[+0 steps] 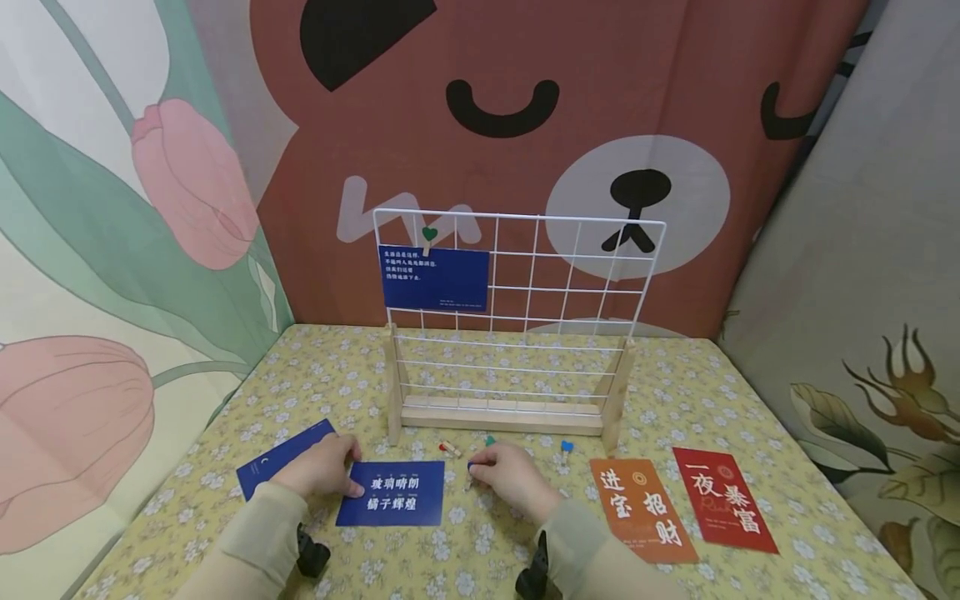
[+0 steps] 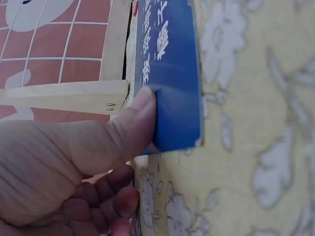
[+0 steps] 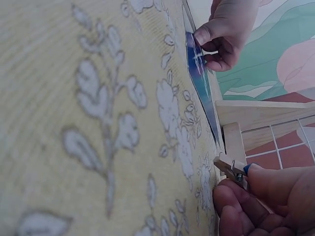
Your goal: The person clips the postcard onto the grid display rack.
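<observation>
My left hand point(image 1: 324, 468) holds the left edge of a blue card point(image 1: 401, 502) with white writing, low over the flowered cloth. On the card's face lies the thumb point(image 2: 140, 110); the other fingers curl beside its edge. To the right of that card, my right hand point(image 1: 513, 479) pinches a small wooden clothespin point(image 3: 230, 169) with a blue end between thumb and fingers. Another blue card point(image 1: 281, 458) lies partly behind the left hand. Behind both hands, a white wire grid point(image 1: 528, 287) on a wooden stand carries a blue card point(image 1: 435, 287), clipped by a green-heart clothespin point(image 1: 428, 237).
Before the stand lie a red clothespin point(image 1: 448, 450), a green one point(image 1: 491, 441) and a blue one point(image 1: 567, 450). An orange card point(image 1: 637, 508) and a red card point(image 1: 723, 500) lie on the right. Patterned curtains point(image 1: 862, 250) surround the table.
</observation>
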The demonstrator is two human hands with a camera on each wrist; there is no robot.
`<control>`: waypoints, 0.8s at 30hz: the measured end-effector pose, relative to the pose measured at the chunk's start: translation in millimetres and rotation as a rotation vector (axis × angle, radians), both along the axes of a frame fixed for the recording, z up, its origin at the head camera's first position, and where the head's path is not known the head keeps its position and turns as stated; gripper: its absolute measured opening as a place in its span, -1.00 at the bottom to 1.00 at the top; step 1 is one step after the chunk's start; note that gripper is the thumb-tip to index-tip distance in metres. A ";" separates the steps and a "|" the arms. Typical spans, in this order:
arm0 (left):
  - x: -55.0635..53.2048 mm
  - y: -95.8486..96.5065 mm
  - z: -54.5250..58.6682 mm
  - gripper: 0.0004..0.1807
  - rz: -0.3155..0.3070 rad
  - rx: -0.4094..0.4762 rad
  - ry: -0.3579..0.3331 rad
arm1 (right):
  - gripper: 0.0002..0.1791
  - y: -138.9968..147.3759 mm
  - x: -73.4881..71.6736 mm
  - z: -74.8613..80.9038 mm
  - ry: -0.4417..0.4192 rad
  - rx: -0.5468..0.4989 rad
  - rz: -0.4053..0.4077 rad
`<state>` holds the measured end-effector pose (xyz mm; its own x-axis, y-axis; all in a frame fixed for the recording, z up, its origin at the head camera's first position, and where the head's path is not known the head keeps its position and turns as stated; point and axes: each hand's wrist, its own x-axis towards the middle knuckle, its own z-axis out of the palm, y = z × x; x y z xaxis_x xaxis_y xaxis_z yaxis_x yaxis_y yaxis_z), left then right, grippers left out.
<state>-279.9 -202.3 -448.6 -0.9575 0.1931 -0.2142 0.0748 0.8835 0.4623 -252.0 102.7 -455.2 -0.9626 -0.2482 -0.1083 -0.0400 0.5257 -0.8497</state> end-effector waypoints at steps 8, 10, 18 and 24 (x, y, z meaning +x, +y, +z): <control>1.3 -1.5 -4.9 -0.53 0.056 0.130 -0.024 | -0.77 1.2 -0.1 -2.7 -0.041 -0.103 -0.020; 2.0 -1.9 -6.4 -0.57 0.068 0.168 -0.021 | -0.78 1.2 -0.5 -2.9 -0.046 -0.127 -0.022; 5.1 -3.1 -6.8 -0.73 0.146 0.360 -0.034 | -0.77 6.4 -2.0 0.2 -0.041 -0.119 -0.005; 6.7 -6.2 -3.4 -0.68 0.176 0.400 -0.040 | -0.77 12.5 -3.3 0.7 -0.043 -0.107 0.006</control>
<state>-273.2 -208.6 -452.0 -0.9757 0.1035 -0.1934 -0.0856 0.6320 0.7702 -255.3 115.1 -454.5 -0.9563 -0.2661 -0.1215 -0.0054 0.4314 -0.9021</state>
